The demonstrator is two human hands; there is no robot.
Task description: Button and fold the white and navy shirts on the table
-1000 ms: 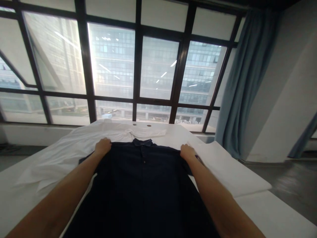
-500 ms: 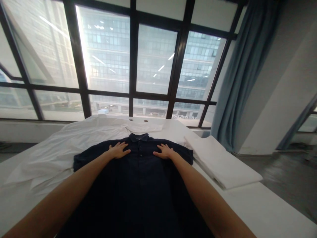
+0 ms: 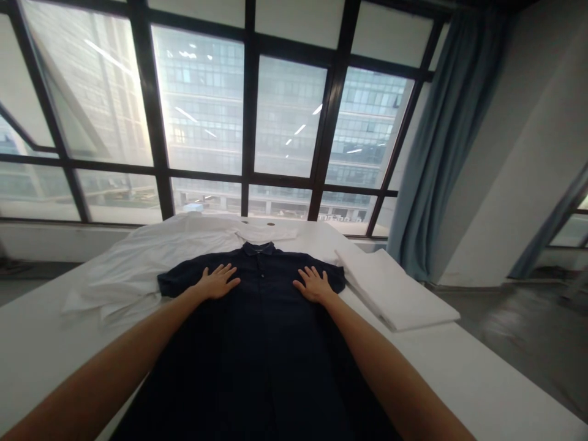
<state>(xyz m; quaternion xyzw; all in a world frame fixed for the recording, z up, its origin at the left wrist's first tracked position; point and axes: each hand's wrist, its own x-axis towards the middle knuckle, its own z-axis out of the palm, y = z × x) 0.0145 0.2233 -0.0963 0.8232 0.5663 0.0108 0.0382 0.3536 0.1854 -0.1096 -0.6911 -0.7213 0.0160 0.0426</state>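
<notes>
A wall of dark-framed windows (image 3: 248, 122) fills the far side of the room, with office blocks showing through the glass, and a blue-grey curtain (image 3: 448, 141) hangs at its right end. In front of it stands a long white bench (image 3: 487, 380) that runs from the near edge of the view up to the window sill.

A dark navy shirt (image 3: 261, 355) lies flat down the middle of the bench, front side up, its collar at the far end and its short sleeves spread out to either side. A crumpled white shirt (image 3: 138, 269) lies on the bench beyond and to the left of it, partly under the navy shirt's left sleeve. A folded white cloth (image 3: 395, 291) rests to the right, just beside the navy shirt's right sleeve.

The left hand (image 3: 218, 282) lies palm down on the navy shirt's chest left of the button line, fingers spread and gripping nothing. The right hand (image 3: 313, 283) lies the same way on the other side, flat and spread, with the button line between the two.
</notes>
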